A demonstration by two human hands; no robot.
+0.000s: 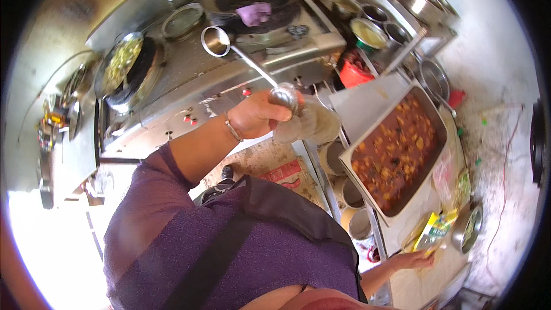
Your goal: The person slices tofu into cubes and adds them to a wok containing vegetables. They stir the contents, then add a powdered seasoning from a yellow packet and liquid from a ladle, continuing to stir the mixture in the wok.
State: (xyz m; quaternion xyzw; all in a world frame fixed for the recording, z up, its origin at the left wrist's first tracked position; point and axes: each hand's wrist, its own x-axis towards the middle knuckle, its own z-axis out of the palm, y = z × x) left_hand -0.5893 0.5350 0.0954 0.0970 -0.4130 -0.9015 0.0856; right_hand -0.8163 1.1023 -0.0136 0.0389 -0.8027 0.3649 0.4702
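My left hand is raised over the stove front, its fingers closed round the handle end of a long metal ladle. The ladle's bowl points away to the upper left, over the stove. A small round metal piece shows at my fingers; I cannot tell if it belongs to the ladle. Beside it is a pale, see-through thing, blurred, perhaps a bag. At the lower right my right hand is closed on the near end of a yellow and green packet, above the side counter.
A deep rectangular tray of red-brown chunky stew stands on the right counter. Left on the stove, a wok bears a pan of green food. A purple cloth lies by the large wok. Several bowls and a red container stand at the back right.
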